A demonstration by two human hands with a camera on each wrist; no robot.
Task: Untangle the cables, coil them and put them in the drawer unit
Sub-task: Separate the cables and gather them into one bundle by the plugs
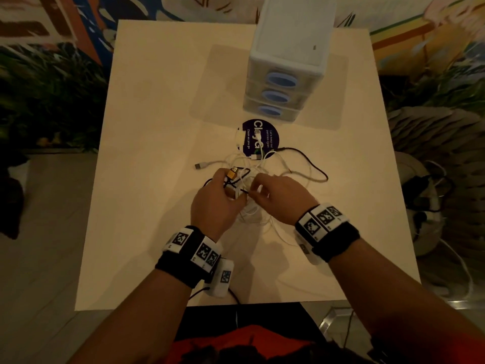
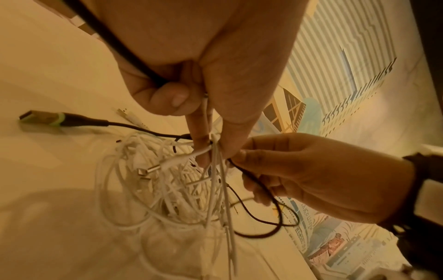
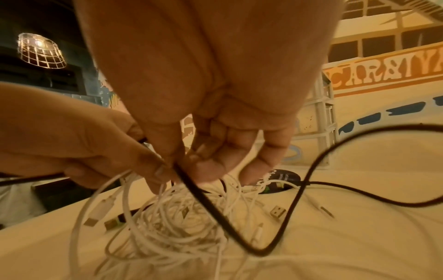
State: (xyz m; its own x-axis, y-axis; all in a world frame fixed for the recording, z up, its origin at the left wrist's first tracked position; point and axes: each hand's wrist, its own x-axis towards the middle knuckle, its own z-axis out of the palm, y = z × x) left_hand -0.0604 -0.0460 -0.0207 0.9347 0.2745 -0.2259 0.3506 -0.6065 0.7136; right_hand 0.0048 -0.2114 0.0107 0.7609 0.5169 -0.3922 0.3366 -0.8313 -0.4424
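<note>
A tangle of white cables (image 1: 250,210) (image 2: 155,199) (image 3: 172,227) lies mid-table, threaded by a black cable (image 1: 315,166) (image 2: 263,217) (image 3: 239,242). My left hand (image 1: 227,186) (image 2: 215,155) lifts several white strands pinched between thumb and forefinger, and its curled fingers also hold a black lead. My right hand (image 1: 253,191) (image 2: 239,157) (image 3: 182,164) pinches the black cable right beside it. A yellow-green USB plug (image 1: 232,174) (image 2: 40,118) lies by the left fingers. The white drawer unit (image 1: 286,74) stands behind, all three drawers closed.
The pale table (image 1: 157,127) carries a round dark-blue sticker (image 1: 273,132) between the tangle and the drawers, with a white plug across it. A loose USB end (image 1: 200,166) points left. Patterned floor and cables lie beyond the right edge.
</note>
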